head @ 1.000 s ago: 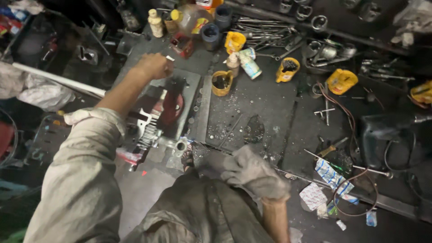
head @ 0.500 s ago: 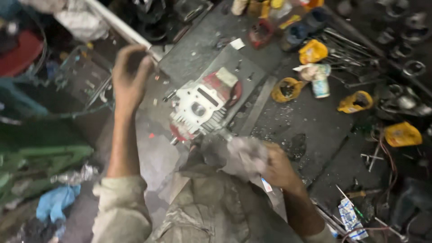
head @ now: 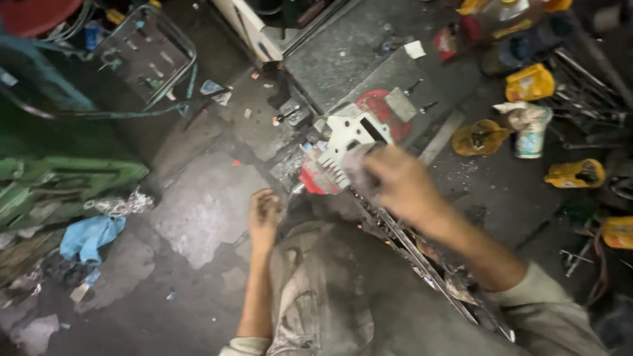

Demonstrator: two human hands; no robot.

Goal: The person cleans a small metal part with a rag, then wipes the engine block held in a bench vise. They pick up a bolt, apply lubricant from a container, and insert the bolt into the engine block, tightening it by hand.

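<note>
On the bench edge, engine part: a white finned metal casting [head: 346, 142] with red patches, lying on a grey metal sheet [head: 349, 62] at the front of the dark workbench, just above the person's lap.
Right hand: right hand [head: 395, 184] pressed down on the near end of the casting, fingers curled over a grey rag [head: 359, 165] bunched against the fins; grasping the rag, though blur hides the fingertips.
Left hand: left hand [head: 265, 214] drawn back near the knee, just beside the bench edge, fingers folded into a loose fist; cannot tell whether anything is inside it.
Lap: grimy grey trousers [head: 330, 296], a long metal strip [head: 422, 264] running along the bench edge beside them.
Bench, right side: yellow cut-open containers [head: 531, 82], one with a dark inside [head: 480, 137], a pale can [head: 531, 132] between them, loose tools further right.
Floor, left side: cracked concrete [head: 204, 204], a blue cloth [head: 89, 236], green metal frame [head: 59, 178], a wire rack [head: 142, 56] further back.
</note>
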